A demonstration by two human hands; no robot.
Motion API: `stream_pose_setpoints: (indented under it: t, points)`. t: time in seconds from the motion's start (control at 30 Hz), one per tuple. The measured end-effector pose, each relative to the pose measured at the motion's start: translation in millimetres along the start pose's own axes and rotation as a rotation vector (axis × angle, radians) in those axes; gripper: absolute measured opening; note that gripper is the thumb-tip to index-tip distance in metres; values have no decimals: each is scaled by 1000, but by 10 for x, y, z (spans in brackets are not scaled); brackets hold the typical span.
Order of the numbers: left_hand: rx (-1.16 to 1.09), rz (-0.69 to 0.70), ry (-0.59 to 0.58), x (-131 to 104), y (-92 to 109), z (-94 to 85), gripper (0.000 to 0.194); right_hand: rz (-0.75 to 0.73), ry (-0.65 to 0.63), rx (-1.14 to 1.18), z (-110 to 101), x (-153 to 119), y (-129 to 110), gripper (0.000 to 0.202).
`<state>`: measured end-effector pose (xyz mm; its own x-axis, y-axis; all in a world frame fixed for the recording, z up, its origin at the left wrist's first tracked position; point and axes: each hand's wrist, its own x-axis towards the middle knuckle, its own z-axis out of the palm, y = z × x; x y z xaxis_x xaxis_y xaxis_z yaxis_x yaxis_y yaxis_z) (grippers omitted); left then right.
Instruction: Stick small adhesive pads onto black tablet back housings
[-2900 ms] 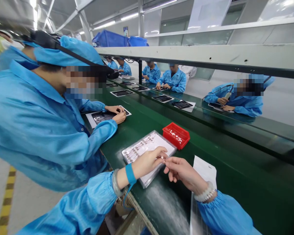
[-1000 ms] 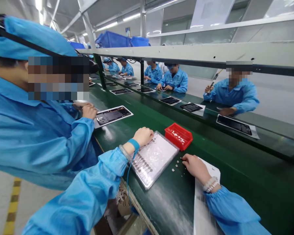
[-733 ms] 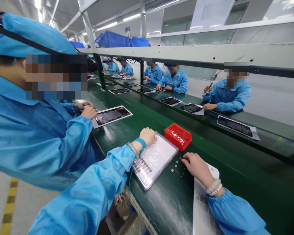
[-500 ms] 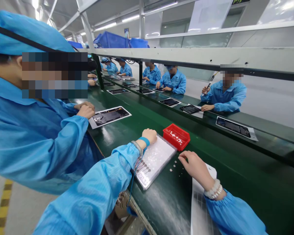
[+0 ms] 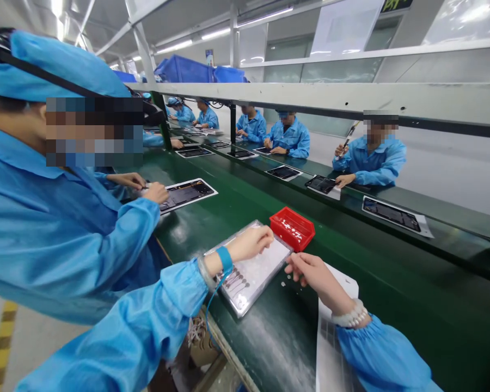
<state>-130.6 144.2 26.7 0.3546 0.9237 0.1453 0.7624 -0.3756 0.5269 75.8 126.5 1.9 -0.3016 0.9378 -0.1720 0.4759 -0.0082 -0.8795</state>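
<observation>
My left hand, with a blue wrist strap, is over the far part of a clear tray that bears a white sheet and small dark-headed parts. Its fingers are pinched together; anything between them is too small to make out. My right hand hovers by the tray's right corner, thumb and fingertips together, and what they may hold is hidden. Small white pieces lie on the green bench below it. A red bin with white bits inside stands just beyond both hands.
A white sheet lies under my right forearm. At the left a person in blue works on a device. More devices lie across the bench, with several people behind. A metal rail crosses above.
My left hand has moved right, toward the red bin, and its wrist has turned. My right hand has shifted slightly left to the tray's corner. The neighbour's hands have moved over the device.
</observation>
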Motion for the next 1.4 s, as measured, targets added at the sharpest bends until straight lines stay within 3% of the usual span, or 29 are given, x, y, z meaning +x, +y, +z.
stream_pose_setpoints:
  t: [0.13, 0.2, 0.3, 0.53, 0.87, 1.0, 1.23, 1.4]
  points:
    - [-57, 141, 9, -262, 87, 79, 1, 127, -155, 298, 90, -44, -101, 41]
    - [-54, 185, 45, -340, 60, 134, 6, 156, -231, 416, 119, -61, -135, 38]
    - [-37, 242, 77, -403, -12, 225, 10, 135, -266, 409, 153, -69, -162, 33]
    - [-64, 295, 132, -407, -107, 369, 17, 65, -189, 293, 199, -47, -188, 21]
    - [-138, 225, 78, -373, -18, 321, 15, -58, -177, 128, 225, 13, -140, 3]
    - [-148, 171, 67, -366, 9, 296, 15, -145, -169, 88, 240, 30, -76, 3]
    - [-120, 56, 168, -450, 97, 271, 14, -186, -89, 15, 220, 12, 19, 10]
    - [-89, 63, 132, -518, 193, 290, 15, -206, -55, -19, 249, -45, 11, 13]
